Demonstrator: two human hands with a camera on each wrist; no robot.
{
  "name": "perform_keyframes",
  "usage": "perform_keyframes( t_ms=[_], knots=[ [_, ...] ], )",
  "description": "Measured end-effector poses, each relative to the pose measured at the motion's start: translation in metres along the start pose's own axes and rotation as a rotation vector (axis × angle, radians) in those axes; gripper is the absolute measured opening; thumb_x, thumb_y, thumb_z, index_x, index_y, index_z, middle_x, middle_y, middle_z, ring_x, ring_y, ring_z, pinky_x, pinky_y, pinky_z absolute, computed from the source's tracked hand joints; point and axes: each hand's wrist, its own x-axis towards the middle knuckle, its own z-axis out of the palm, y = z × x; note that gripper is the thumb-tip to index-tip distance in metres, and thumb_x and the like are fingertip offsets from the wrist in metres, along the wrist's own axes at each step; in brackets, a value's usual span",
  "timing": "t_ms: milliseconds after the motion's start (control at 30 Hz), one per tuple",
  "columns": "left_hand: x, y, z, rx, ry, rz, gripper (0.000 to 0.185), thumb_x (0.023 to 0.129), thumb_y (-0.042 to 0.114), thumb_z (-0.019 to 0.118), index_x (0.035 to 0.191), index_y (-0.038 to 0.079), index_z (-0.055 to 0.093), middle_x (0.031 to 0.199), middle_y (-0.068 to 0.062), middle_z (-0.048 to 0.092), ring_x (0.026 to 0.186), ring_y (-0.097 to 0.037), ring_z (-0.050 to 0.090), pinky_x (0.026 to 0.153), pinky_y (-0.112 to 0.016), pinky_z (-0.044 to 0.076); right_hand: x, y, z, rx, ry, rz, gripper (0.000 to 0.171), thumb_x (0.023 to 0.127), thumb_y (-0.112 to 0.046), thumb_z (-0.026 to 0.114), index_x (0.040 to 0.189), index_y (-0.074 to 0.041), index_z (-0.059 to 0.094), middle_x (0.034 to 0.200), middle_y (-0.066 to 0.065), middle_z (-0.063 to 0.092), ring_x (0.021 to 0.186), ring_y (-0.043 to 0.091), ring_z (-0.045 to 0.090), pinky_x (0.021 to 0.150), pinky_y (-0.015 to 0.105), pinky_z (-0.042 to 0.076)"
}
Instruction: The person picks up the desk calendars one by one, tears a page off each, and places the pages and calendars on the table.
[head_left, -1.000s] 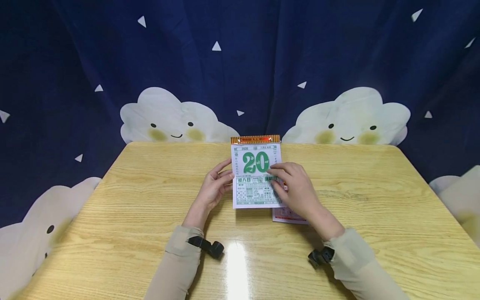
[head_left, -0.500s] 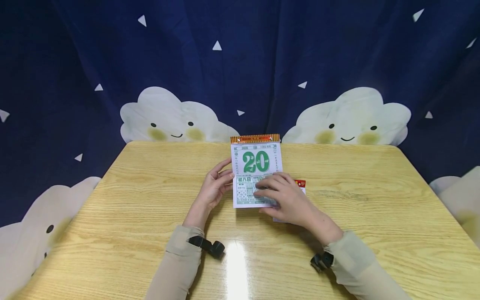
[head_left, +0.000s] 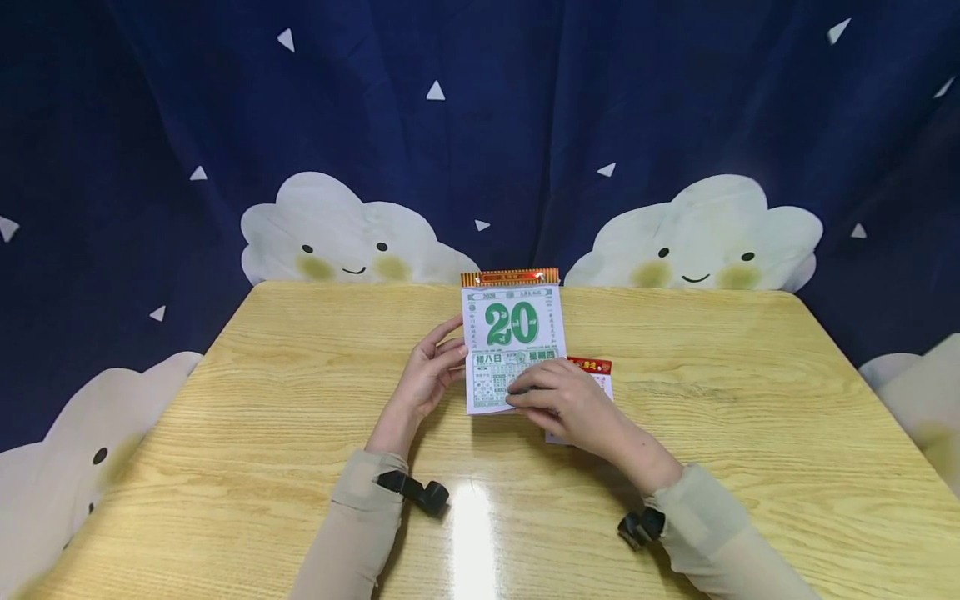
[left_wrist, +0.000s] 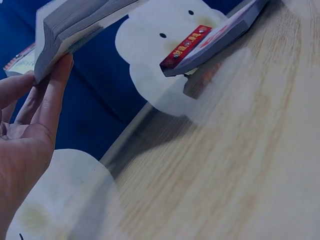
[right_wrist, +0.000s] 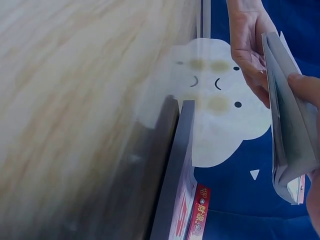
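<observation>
A tear-off calendar (head_left: 512,325) with a big green 20 and an orange-and-black striped header is held up above the table. My left hand (head_left: 423,379) grips its left edge, thumb on the front and fingers behind. At the lower right of the page is my right hand (head_left: 573,407), its curled fingers and thumb pinching the bottom edge. The right wrist view shows the thumb (right_wrist: 304,89) against the bent sheets of the calendar (right_wrist: 290,130). A second calendar (head_left: 597,366) with a red header lies on the table, partly hidden behind the right hand and the first calendar.
The light wooden table (head_left: 262,433) extends around both hands. Behind it hangs a dark blue curtain (head_left: 480,133) with smiling white clouds and small triangles. Each forearm wears a black wrist camera (head_left: 433,497).
My right hand has moved from beside the 20 down to the calendar's bottom edge, and its fingers have closed there. More of the second calendar's red header shows. The left hand has stayed put.
</observation>
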Motion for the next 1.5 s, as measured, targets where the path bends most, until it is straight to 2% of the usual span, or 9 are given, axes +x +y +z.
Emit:
perform_keyframes(
  t_ms=[367,567,867,1000,1100,1200,1333,1433,1500],
  knots=[
    [-0.001,-0.001,0.0,0.017,-0.031,-0.015,0.052,0.09,-0.009,0.044,0.139,0.002,0.031,0.098,0.002,0.067,0.078,-0.012,0.065,0.066,-0.024,0.054,0.003,-0.002,-0.004,0.059,0.098,0.008,0.011,0.072,-0.012,0.072,0.082,-0.015,0.071,0.089,-0.006,0.066,0.089,0.014,0.059,0.084,0.031,0.045],
    [0.0,-0.002,-0.002,0.008,-0.015,-0.01,0.053,0.09,-0.009,0.043,0.14,0.002,0.029,0.097,0.002,0.066,0.076,-0.012,0.065,0.067,-0.024,0.053,0.006,-0.003,-0.009,0.108,0.156,0.059,0.01,0.07,-0.01,0.073,0.076,-0.016,0.07,0.083,-0.008,0.066,0.082,0.012,0.058,0.077,0.028,0.045],
    [0.0,-0.001,-0.002,0.036,0.014,-0.012,0.053,0.089,-0.01,0.044,0.139,0.0,0.031,0.093,0.003,0.068,0.073,-0.012,0.066,0.065,-0.023,0.053,0.013,-0.006,-0.024,0.161,0.248,0.074,0.01,0.071,-0.008,0.074,0.077,-0.014,0.07,0.081,-0.005,0.067,0.077,0.011,0.059,0.07,0.022,0.045],
    [0.0,-0.001,-0.001,0.07,0.036,-0.012,0.052,0.088,-0.01,0.045,0.138,-0.001,0.033,0.09,0.005,0.069,0.071,-0.011,0.065,0.063,-0.022,0.053,0.016,-0.005,-0.034,0.179,0.298,0.071,0.002,0.078,-0.012,0.07,0.078,-0.009,0.07,0.078,0.0,0.067,0.072,0.014,0.061,0.066,0.021,0.047],
    [0.0,-0.001,-0.001,0.094,0.049,-0.01,0.051,0.088,-0.01,0.045,0.137,-0.001,0.034,0.089,0.006,0.069,0.07,-0.01,0.065,0.062,-0.021,0.053,0.019,-0.002,-0.041,0.178,0.341,0.058,0.011,0.083,-0.016,0.065,0.08,-0.006,0.07,0.076,0.002,0.068,0.068,0.014,0.061,0.063,0.02,0.047],
    [-0.001,0.0,-0.001,0.115,0.06,-0.009,0.051,0.088,-0.009,0.046,0.137,0.0,0.035,0.088,0.006,0.068,0.07,-0.01,0.065,0.062,-0.022,0.053,0.022,0.0,-0.047,0.177,0.386,0.055,0.004,0.078,-0.008,0.07,0.081,-0.005,0.07,0.073,0.004,0.068,0.065,0.015,0.061,0.061,0.018,0.047],
    [-0.002,-0.001,-0.001,0.136,0.075,-0.006,0.051,0.087,-0.008,0.047,0.136,0.001,0.038,0.089,0.006,0.068,0.071,-0.011,0.065,0.063,-0.022,0.053,0.026,0.004,-0.055,0.163,0.437,0.072,0.021,0.064,0.009,0.074,0.08,-0.004,0.07,0.072,0.004,0.067,0.063,0.012,0.061,0.058,0.015,0.048],
    [-0.002,0.0,0.0,0.139,0.085,-0.007,0.05,0.086,-0.008,0.048,0.135,0.002,0.04,0.089,0.005,0.069,0.072,-0.012,0.066,0.064,-0.024,0.054,0.029,0.007,-0.06,0.162,0.483,0.104,0.024,0.061,0.014,0.074,0.079,-0.001,0.07,0.072,0.005,0.068,0.063,0.009,0.061,0.055,0.013,0.05],
    [-0.002,0.0,0.0,0.14,0.09,-0.007,0.05,0.086,-0.008,0.049,0.134,0.002,0.041,0.09,0.005,0.069,0.073,-0.013,0.066,0.064,-0.024,0.054,0.031,0.008,-0.063,0.178,0.517,0.146,0.022,0.062,0.015,0.074,0.078,0.001,0.07,0.072,0.007,0.068,0.064,0.008,0.062,0.057,0.012,0.051]
  ],
)
